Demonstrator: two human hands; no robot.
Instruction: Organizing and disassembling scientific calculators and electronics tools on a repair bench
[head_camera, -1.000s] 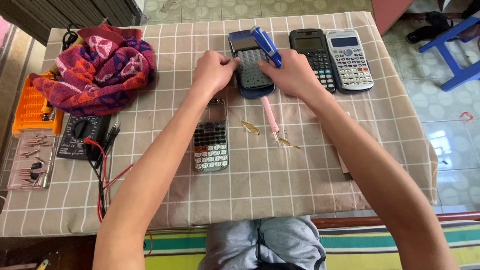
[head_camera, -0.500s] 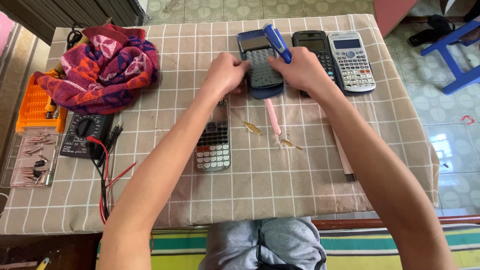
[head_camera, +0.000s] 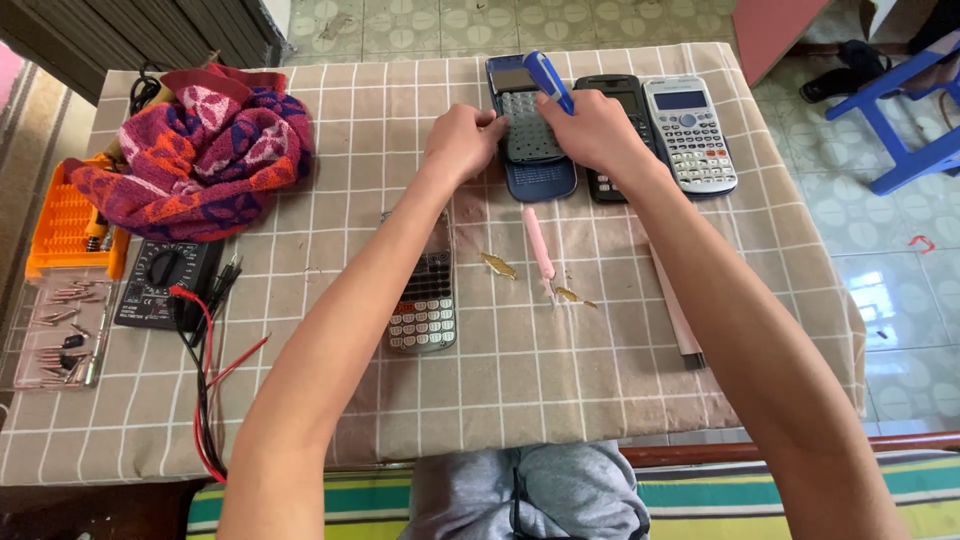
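The blue calculator (head_camera: 535, 150) was seen at 12 o'clock on the table, near the far edge. It was steadied at its left side by the left hand (head_camera: 465, 140), fingers curled almost closed against it. A blue-handled tool (head_camera: 548, 80) was gripped in the closed right hand (head_camera: 595, 130) and held over the keypad; its tip was hidden.

The step was judged to be work on the calculator's face or a fastener. A firm hold and a small, controlled tool movement would be called for next.

Room was limited at 3 o'clock, where a black calculator (head_camera: 610, 185) lay touching it and a white calculator (head_camera: 690, 135) lay beyond. More cloth was left bare at 9 o'clock. A pink tool (head_camera: 540, 240) and a grey calculator (head_camera: 425, 310) lay toward 6 o'clock.
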